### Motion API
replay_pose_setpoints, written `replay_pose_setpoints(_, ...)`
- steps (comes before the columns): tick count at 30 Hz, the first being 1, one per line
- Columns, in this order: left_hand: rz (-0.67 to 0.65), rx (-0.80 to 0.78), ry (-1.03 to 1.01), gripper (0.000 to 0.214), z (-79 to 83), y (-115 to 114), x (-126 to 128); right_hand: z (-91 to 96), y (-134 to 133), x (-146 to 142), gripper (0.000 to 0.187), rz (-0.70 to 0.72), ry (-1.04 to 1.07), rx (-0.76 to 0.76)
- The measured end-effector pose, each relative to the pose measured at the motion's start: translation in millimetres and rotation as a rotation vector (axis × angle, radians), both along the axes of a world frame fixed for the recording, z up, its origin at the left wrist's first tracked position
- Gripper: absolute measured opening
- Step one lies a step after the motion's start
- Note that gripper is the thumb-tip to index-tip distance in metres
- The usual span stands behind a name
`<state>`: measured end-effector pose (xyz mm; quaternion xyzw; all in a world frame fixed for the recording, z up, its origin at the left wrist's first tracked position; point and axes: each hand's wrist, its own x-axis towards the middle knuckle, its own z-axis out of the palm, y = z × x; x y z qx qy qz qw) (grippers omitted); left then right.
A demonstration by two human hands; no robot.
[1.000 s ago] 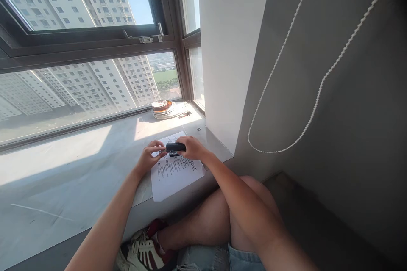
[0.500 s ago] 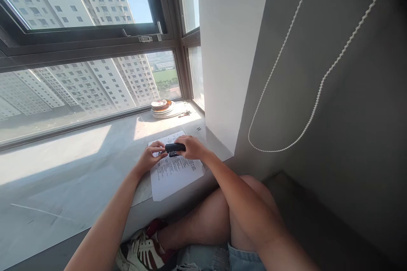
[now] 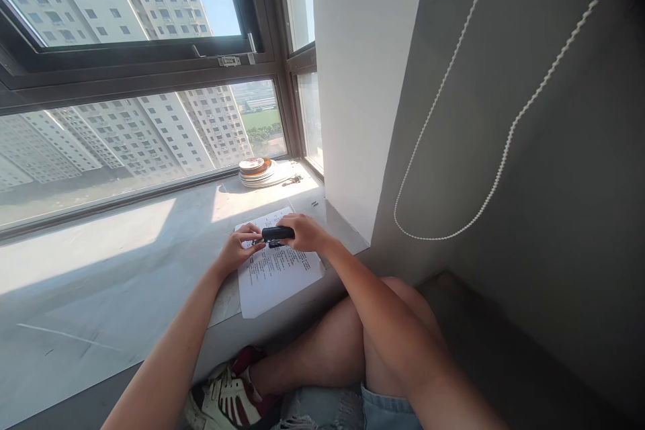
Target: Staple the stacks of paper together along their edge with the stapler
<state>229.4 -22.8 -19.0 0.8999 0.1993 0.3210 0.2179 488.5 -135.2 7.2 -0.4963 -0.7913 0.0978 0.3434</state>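
A black stapler (image 3: pixel 277 233) is held just over the printed sheets of paper (image 3: pixel 279 282) on the sill, its dark lower part showing beneath the upper arm. Its right end is wrapped by my right hand (image 3: pixel 306 233). My left hand (image 3: pixel 238 248) is at the stapler's left end, thumb and fingers closing around a small dark bit there. Whether that bit belongs to the stapler or is separate is too small to tell. Beyond the paper, a short silvery strip (image 3: pixel 315 203), like staples, lies on the sill.
Stacked plates (image 3: pixel 256 175) stand in the sunlit window corner, beside a small dark tangle (image 3: pixel 293 180). A white pillar (image 3: pixel 365 101) rises to the right of the sill (image 3: pixel 125 295). A beaded blind chain (image 3: pixel 433 239) hangs along the grey wall. My crossed leg (image 3: pixel 317 349) is below the sill's edge.
Almost nothing differs. The stapler and my right hand have shifted very slightly; my left hand stays at the stapler's left end.
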Motion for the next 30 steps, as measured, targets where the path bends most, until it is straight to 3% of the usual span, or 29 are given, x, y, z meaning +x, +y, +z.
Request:
replay_pose_setpoints(10,-0.026,-0.044,0.023,0.026,3.6,-2.2,-0.5,2.8,-1.8,1.0,0.026,0.061,-0.013,0.021)
replay_pose_setpoints(30,0.043,-0.112,-0.136,0.024,5.9,-5.2,-2.8,9.9,-5.1,8.4,0.030,0.007,0.110,0.047)
